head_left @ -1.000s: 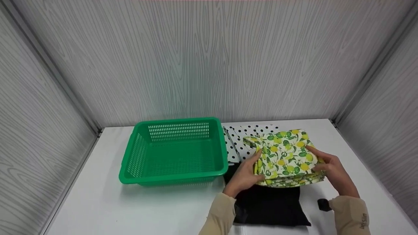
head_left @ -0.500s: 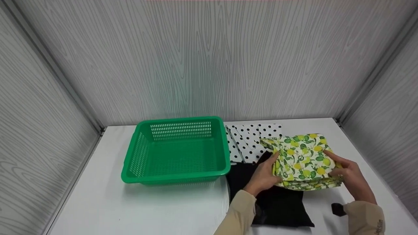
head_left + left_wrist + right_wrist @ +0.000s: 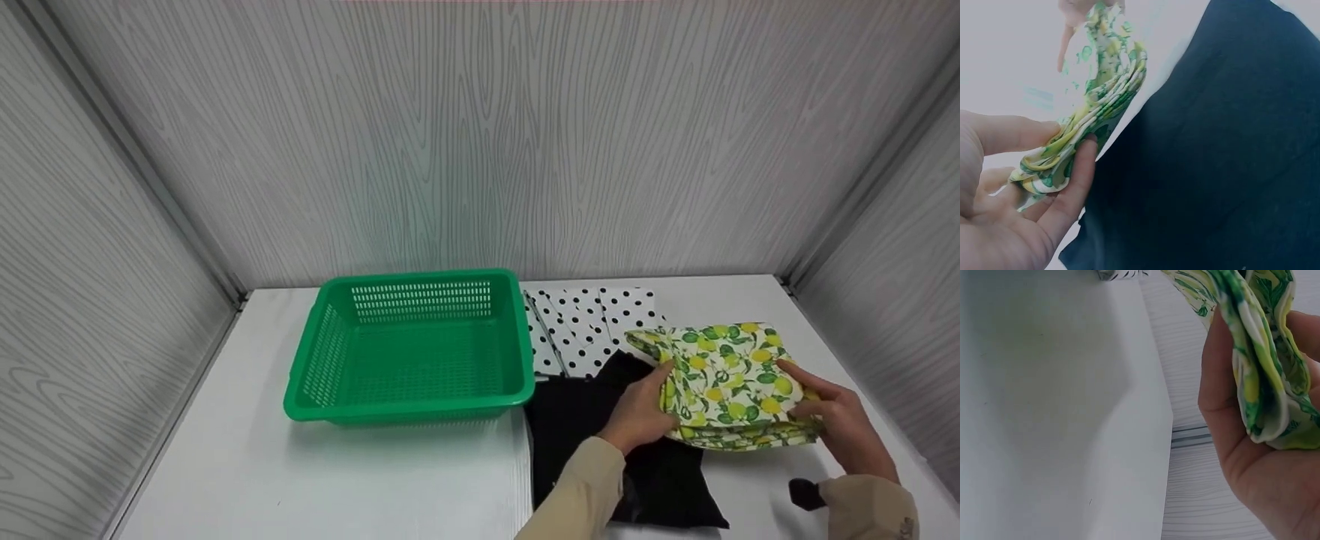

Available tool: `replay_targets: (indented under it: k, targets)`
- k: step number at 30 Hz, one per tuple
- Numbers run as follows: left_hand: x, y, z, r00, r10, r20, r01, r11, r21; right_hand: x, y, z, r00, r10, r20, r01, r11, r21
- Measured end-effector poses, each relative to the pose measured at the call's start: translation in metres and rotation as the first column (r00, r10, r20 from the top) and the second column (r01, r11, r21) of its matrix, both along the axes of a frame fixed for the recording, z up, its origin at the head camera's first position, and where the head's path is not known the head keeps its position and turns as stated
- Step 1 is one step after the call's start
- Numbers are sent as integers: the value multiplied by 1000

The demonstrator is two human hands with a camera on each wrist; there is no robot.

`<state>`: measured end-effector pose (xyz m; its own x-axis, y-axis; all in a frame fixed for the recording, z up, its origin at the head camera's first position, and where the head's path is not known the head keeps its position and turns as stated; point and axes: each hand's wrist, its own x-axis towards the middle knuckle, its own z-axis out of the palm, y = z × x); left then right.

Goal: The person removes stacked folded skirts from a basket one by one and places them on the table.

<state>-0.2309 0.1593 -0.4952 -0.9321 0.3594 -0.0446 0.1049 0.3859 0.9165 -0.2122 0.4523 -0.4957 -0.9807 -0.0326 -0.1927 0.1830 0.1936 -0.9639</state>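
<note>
A folded cloth (image 3: 727,375) with a lemon-and-leaf print is held between both hands at the right of the head view. My left hand (image 3: 641,409) pinches its left edge, thumb on one side and fingers on the other; the left wrist view shows the stacked folds of the cloth (image 3: 1081,121) in that grip. At the opposite edge my right hand (image 3: 836,412) grips the cloth, its layers curling between thumb and fingers in the right wrist view. Below the left hand lies a black cloth (image 3: 570,427), partly covered by the left forearm and the lemon cloth.
A green plastic basket (image 3: 420,360) with slotted sides stands left of the middle, nothing inside it. White fabric with black dots (image 3: 581,322) lies beside it at the back. Grey wood-grain panels (image 3: 480,142) wall in the white table (image 3: 360,480) at the back and sides.
Both hands have carried the lemon-print cloth to the right and slightly toward the front, uncovering more of the black cloth and the dotted fabric. The grips look the same.
</note>
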Motion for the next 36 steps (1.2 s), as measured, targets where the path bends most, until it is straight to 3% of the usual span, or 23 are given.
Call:
replay_targets:
  k: [5, 10, 13, 15, 19, 24, 28, 34, 36]
  targets:
    - [1, 13, -5, 996, 29, -83, -35, 997, -76, 3, 3, -4, 999, -35, 7, 35, 999, -12]
    - [5, 23, -12, 992, 69, -103, -74, 996, -50, 5, 4, -15, 996, -89, -30, 85, 991, -102]
    - [6, 25, -16, 988, 98, -119, -103, 994, -36, 1, 1, -23, 992, -130, 6, 129, 983, -131]
    - [8, 25, -18, 985, 90, -149, -97, 994, -40, -1, 0, -27, 987, -156, 33, 158, 985, -74]
    - [11, 28, -19, 980, 8, -199, -26, 995, -91, -7, 2, -30, 976, -213, 32, 210, 974, 81]
    - [14, 28, -18, 986, -41, -159, 23, 993, -114, -21, 5, -28, 960, -279, 15, 268, 936, 228]
    - [16, 25, -16, 994, -48, -103, 39, 995, -89, -33, 1, -32, 933, -352, -74, 355, 870, 341]
    - [20, 19, -16, 997, -61, -53, 60, 998, -24, -33, -10, -49, 821, -503, -270, 571, 702, 426]
    - [21, 17, -17, 997, -65, -39, 65, 998, -1, -29, -13, -54, 804, -518, -292, 593, 658, 465]
